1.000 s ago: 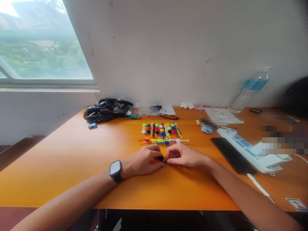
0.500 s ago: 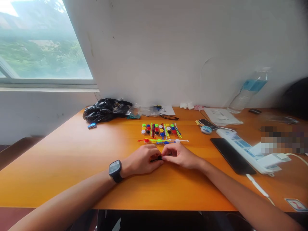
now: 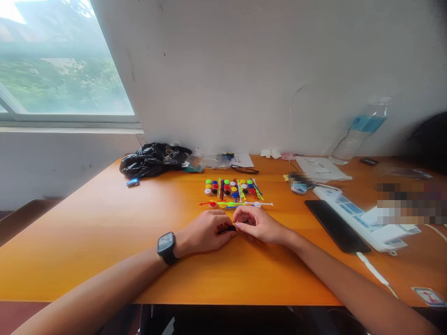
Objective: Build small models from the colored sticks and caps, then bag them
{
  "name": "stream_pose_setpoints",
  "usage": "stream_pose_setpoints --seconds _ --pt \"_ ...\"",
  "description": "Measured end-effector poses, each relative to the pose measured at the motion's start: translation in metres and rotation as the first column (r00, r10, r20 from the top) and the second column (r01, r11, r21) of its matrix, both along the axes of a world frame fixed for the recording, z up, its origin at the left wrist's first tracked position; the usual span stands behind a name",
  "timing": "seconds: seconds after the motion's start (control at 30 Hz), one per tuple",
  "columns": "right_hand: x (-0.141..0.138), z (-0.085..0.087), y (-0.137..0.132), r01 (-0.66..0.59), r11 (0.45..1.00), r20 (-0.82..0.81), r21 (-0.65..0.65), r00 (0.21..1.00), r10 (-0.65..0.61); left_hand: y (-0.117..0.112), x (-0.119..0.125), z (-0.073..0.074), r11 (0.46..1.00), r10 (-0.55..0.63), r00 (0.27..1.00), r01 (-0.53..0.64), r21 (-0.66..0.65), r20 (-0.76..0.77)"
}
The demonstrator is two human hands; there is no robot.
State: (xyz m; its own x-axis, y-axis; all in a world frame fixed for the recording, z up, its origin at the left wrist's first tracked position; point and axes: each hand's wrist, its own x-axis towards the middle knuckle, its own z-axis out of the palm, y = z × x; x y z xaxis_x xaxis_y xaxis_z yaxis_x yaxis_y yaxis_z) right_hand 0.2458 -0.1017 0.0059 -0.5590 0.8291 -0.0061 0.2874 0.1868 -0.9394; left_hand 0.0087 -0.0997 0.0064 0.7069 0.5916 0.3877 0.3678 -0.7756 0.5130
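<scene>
Low over the table's middle, my left hand (image 3: 206,231) is closed round a small black plastic spinner piece (image 3: 229,228), its thumb and fingers gripping it. My right hand (image 3: 261,224) meets it from the right, thumb and fingertips pinched at the piece's edge. Its fingers partly hide that end, so the full shape does not show. Just beyond the fingers lies a row of coloured arrow spinners (image 3: 230,204) in red, yellow-green, blue and white. Behind them stand small round caps (image 3: 226,183) in several colours, with arrow-shaped sticks (image 3: 240,190) laid between them.
On the right lie a black phone (image 3: 331,223), a white power strip (image 3: 349,209) and a white cable (image 3: 373,271). A clear bottle (image 3: 366,125) leans by the wall. At the back left are a black plastic bag (image 3: 153,158) and a small blue packet (image 3: 133,182).
My right hand's fingers have shifted slightly on the black piece, and more of its round middle shows. My left hand stays almost where it was.
</scene>
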Motion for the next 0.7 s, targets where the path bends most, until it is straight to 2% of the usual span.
stream_pose_setpoints --seconds 0.13,0.23,0.33,0.53,0.7 --pt "-0.0012 -0.0021 -0.0021 -0.018 0.964 -0.034 -0.264 0.999 0.009 0.0016 -0.0011 0.0019 0.998 -0.052 0.998 0.053 -0.018 0.040" --pt "-0.0010 -0.0030 -0.0010 -0.036 0.943 -0.048 -0.331 0.999 0.021 0.0020 -0.0021 0.0018 0.998 -0.056 0.997 0.057 -0.028 0.049" --pt "-0.0019 -0.0023 0.0000 -0.002 0.945 -0.031 -0.328 0.999 -0.009 0.0017 -0.0028 0.0008 0.999 -0.041 0.998 0.041 0.004 0.038" --pt "-0.0079 0.0022 -0.0028 0.100 0.963 0.014 -0.250 0.995 -0.099 0.0016 -0.0030 0.0052 0.983 -0.065 0.994 0.078 0.163 -0.087" --pt "-0.0084 0.0031 -0.0042 0.083 0.975 0.010 -0.208 0.996 -0.083 0.0017 -0.0014 0.0073 0.965 -0.077 0.988 0.108 0.240 -0.135"
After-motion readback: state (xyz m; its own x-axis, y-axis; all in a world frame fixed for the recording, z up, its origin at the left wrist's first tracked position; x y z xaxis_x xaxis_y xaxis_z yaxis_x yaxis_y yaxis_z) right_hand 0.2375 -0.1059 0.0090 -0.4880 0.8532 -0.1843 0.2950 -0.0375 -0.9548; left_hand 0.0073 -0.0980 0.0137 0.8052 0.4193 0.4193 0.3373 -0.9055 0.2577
